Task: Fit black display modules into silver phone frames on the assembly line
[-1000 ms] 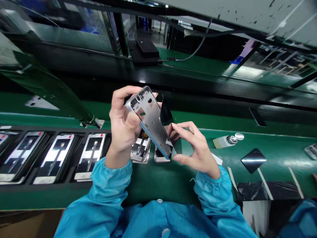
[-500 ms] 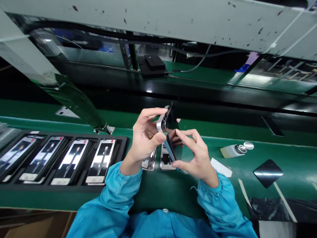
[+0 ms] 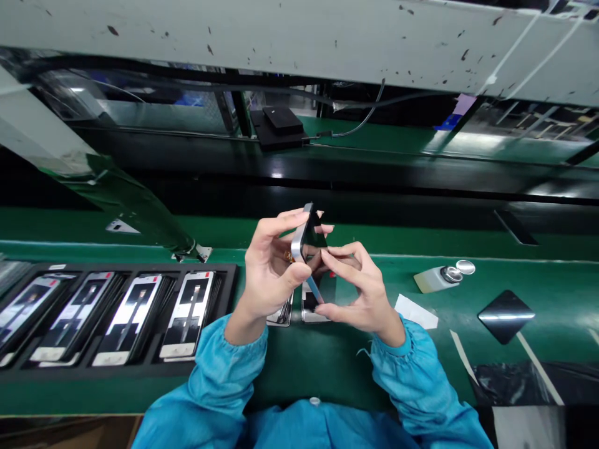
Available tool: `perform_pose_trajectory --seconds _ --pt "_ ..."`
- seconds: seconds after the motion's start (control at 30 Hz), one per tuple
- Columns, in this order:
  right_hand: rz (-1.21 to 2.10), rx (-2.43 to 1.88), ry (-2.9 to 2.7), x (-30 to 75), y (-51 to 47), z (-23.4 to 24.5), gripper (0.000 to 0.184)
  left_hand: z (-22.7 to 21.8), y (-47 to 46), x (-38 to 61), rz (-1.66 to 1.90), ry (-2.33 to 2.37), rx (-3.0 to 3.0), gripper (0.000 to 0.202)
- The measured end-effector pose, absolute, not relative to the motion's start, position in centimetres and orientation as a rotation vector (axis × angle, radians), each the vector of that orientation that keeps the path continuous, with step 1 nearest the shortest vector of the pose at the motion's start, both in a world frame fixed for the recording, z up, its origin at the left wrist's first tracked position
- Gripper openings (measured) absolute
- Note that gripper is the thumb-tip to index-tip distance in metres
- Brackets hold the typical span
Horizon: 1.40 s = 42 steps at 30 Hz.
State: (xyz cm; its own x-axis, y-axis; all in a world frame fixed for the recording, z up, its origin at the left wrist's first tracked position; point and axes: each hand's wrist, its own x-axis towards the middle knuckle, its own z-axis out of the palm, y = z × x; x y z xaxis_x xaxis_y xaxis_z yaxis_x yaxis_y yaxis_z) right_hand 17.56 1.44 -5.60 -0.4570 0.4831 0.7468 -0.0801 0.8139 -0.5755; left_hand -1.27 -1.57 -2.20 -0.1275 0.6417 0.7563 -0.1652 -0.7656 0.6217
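Observation:
Held up above the bench, a silver phone frame [image 3: 296, 244] is gripped along its edges by my left hand [image 3: 267, 271]. A dark glass phone screen [image 3: 314, 237] lies against the frame's face, tilted on edge. My right hand [image 3: 362, 287] pinches the screen's near part between thumb and fingers. Blue shows along the lower edge. Under my hands, a stack of phone parts [image 3: 281, 316] and another silver-edged phone part [image 3: 312, 312] lie on the green bench, partly hidden.
Left, a black tray [image 3: 231, 290] holds several stacks of phone screens [image 3: 187, 318]. To the right are a liquid bottle [image 3: 433, 279] with its cap open, white paper [image 3: 416, 312], a dark square plate [image 3: 506, 317] and black plastic film [image 3: 510, 380]. A green-wrapped post [image 3: 145, 202] rises at left.
The screen has closed against the frame, narrowing the gap between them. Both hands have shifted slightly left, and the head view has moved a little.

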Motion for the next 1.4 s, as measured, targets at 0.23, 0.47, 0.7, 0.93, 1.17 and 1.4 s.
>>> perform_pose_trajectory --seconds 0.23,0.47,0.7,0.93,1.17,1.4 --pt "0.586 -0.504 -2.073 17.7 1.1 -5.7 0.077 -2.3 -1.8 2.3 1.968 0.522 1.112 0.05" --pt "0.721 -0.631 -1.877 18.8 0.6 -4.1 0.084 -1.6 -2.5 1.4 1.668 0.683 1.025 0.066" --pt "1.463 -0.701 -1.582 19.3 0.6 -3.2 0.077 -2.6 -2.4 2.8 1.524 0.708 1.266 0.06" --pt "1.39 -0.585 -1.522 19.2 0.5 -2.6 0.053 -2.1 -2.5 2.7 1.55 0.787 1.41 0.057" --pt "1.278 -0.526 -1.658 20.1 1.1 -2.1 0.058 -2.7 -3.2 2.5 1.537 0.768 1.513 0.05" --pt "1.201 -0.743 -1.488 17.9 1.0 -2.2 0.071 -2.6 -2.4 2.2 1.559 0.911 1.651 0.047"
